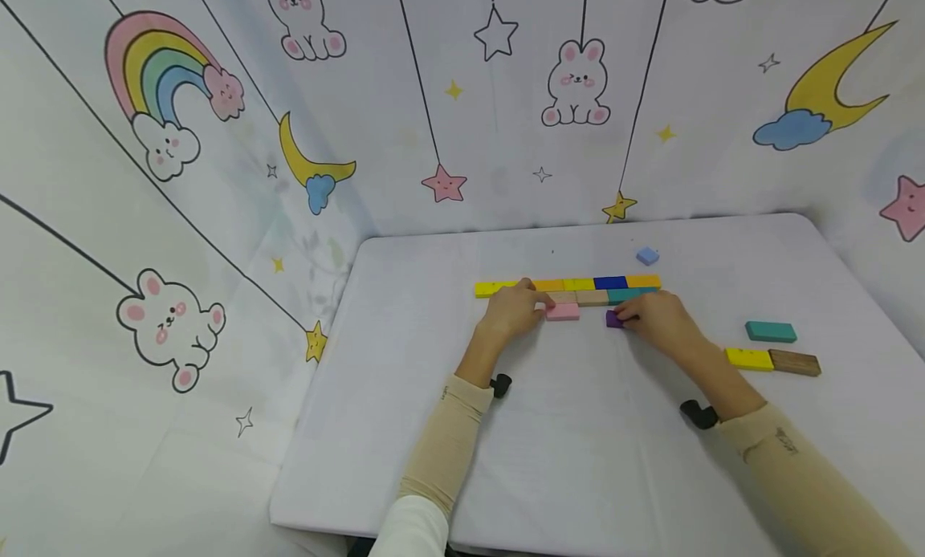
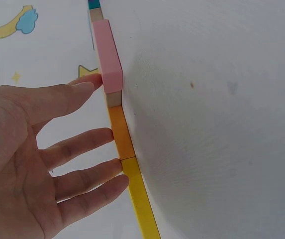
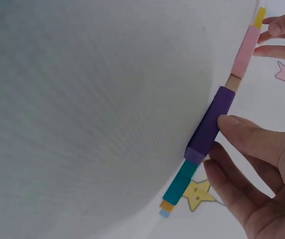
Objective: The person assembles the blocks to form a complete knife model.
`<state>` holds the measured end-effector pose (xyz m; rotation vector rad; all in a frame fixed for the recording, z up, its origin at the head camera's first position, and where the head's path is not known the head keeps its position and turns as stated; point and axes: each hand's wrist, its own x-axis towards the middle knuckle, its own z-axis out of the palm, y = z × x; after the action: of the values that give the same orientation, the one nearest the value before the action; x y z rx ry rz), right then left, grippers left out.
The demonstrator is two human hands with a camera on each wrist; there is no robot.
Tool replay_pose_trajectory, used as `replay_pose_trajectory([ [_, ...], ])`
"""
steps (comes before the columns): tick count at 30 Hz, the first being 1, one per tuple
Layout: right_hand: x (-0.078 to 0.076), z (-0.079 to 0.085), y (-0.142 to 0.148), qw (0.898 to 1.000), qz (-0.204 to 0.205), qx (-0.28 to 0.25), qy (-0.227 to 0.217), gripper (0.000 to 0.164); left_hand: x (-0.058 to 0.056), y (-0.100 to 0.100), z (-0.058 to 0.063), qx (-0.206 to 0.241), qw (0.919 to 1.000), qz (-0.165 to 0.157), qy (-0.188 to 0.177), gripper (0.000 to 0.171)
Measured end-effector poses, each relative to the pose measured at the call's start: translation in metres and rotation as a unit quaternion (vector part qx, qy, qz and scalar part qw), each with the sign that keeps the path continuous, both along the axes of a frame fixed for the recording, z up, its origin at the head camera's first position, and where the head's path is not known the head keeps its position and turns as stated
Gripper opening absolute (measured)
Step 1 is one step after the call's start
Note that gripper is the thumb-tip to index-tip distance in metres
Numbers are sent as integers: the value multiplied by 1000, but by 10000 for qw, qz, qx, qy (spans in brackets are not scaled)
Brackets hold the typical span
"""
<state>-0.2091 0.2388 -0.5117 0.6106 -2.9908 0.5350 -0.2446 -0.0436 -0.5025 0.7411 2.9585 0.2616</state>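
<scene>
My left hand (image 1: 511, 310) is at the left end of a pink block (image 1: 562, 312), thumb and index finger touching that end. In the left wrist view its other fingers stretch toward an orange block (image 2: 121, 132) and a yellow block (image 2: 142, 199). My right hand (image 1: 661, 324) pinches a purple block (image 3: 212, 122), which lies a short gap to the right of the pink one. Behind both runs a row of light wood blocks (image 1: 592, 298) and teal. Farther back is a row of yellow, orange and dark blue blocks (image 1: 610, 283).
A light blue block (image 1: 647, 256) lies behind the rows. Off to the right are a teal block (image 1: 771, 331), a yellow block (image 1: 748, 359) and a brown wood block (image 1: 795, 363). The white table (image 1: 549, 461) meets a patterned cloth wall at the back.
</scene>
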Motion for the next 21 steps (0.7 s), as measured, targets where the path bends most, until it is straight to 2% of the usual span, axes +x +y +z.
replay_pose_trajectory([
  [13, -10, -4, -17, 9996, 78, 124, 237, 15, 0, 0, -1, 15, 10000, -26, 66, 28],
  [21, -15, -1, -26, 9998, 14, 211, 38, 15, 1, -1, 2, 15, 10000, -15, 17, 28],
])
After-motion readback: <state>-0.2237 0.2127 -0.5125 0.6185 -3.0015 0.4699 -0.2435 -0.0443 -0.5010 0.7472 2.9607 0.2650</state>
